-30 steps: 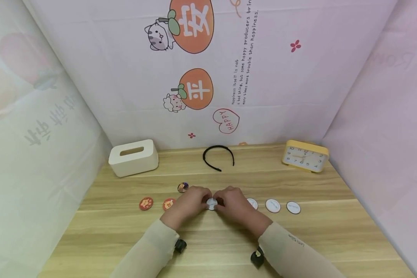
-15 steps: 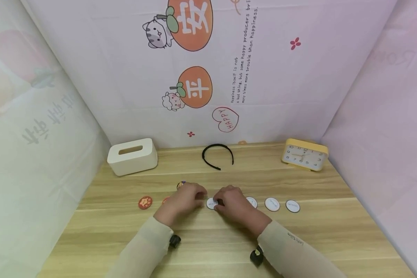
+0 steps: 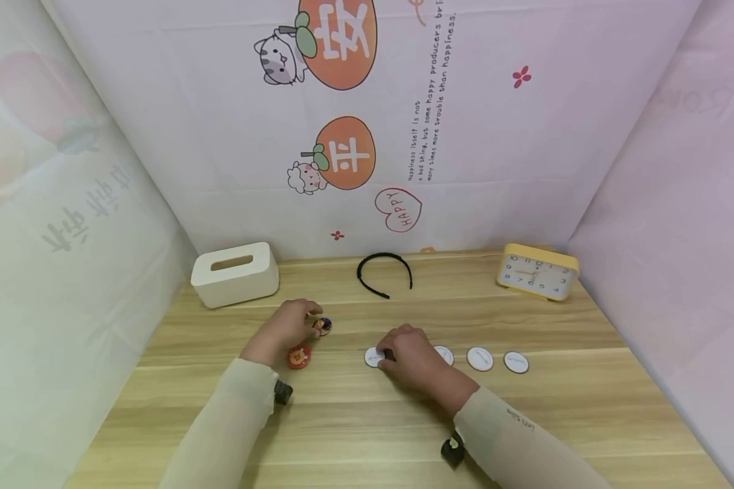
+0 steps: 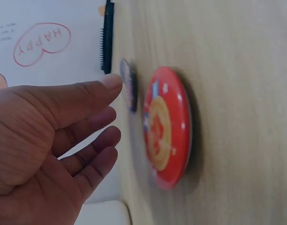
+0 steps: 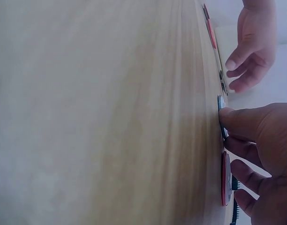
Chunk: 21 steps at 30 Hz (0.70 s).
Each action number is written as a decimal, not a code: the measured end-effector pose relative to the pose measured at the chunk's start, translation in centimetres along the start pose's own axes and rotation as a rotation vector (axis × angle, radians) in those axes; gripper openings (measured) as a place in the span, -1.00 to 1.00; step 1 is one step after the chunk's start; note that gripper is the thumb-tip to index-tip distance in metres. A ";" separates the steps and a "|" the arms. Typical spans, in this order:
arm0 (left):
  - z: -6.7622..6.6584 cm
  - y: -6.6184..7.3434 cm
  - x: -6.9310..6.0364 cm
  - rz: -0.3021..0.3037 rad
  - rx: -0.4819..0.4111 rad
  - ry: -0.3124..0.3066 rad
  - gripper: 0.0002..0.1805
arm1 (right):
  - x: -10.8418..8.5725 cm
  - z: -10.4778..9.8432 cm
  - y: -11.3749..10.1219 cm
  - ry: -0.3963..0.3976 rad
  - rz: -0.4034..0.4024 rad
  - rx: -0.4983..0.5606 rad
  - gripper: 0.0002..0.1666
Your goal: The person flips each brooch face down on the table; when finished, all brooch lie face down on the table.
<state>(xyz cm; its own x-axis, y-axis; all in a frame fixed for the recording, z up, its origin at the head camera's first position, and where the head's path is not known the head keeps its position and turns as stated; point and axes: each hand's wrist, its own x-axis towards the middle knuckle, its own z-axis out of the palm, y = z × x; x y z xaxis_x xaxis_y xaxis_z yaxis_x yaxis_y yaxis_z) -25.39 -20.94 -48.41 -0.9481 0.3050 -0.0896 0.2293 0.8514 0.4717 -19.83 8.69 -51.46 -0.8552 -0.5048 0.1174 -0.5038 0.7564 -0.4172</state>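
Beside a dark, colourful button badge (image 3: 323, 327), my left hand (image 3: 284, 328) hovers with loosely bent fingers and nothing held. A red button badge (image 4: 164, 129) lies face up below that hand in the left wrist view. Thumb and forefinger of my right hand (image 3: 412, 356) pinch the right edge of a pale, round button badge (image 3: 373, 358), flat on the table. In the right wrist view the thumb touches this badge's blue-rimmed edge (image 5: 221, 102). Another pale badge (image 3: 444, 355), with a red rim in the right wrist view, lies partly behind the right hand.
More pale badges (image 3: 480, 359) continue the row rightward on the wooden table (image 3: 367, 435). Along the back stand a white tissue box (image 3: 235, 275) and a yellow clock (image 3: 537, 273), with a black headband (image 3: 361, 275) between them. Printed cloth walls (image 3: 477, 136) enclose the table.
My left hand has let go of the pale badge and moved left to the dark badge, now covering the far-left red badge. The right hand has stayed at the pale badge.
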 end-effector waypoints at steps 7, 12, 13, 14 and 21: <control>0.5 -0.1 0.6 -0.003 0.004 -0.014 -0.60 | 0.1 0.2 0.3 0.012 -0.017 -0.033 -0.77; 1.2 0.1 0.5 0.016 0.013 -0.014 -0.65 | 0.1 0.4 0.5 0.018 -0.021 -0.041 -0.77; 1.3 0.2 0.4 0.022 0.016 -0.020 -0.65 | 0.1 0.4 0.5 0.019 -0.020 -0.038 -0.77; 1.5 0.4 0.3 0.029 0.012 -0.030 -0.65 | 0.1 0.4 0.5 0.020 -0.021 -0.037 -0.77; 2.3 1.9 -1.1 0.102 0.004 -0.084 -0.66 | 0.0 0.3 0.3 0.025 -0.027 -0.030 -0.77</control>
<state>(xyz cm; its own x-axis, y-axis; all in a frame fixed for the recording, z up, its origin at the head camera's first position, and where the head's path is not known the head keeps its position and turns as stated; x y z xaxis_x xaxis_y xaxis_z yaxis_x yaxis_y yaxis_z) -23.43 -18.64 -49.40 -0.8982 0.4245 -0.1144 0.3247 0.8160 0.4783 -19.97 8.79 -51.87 -0.8439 -0.5147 0.1513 -0.5297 0.7548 -0.3868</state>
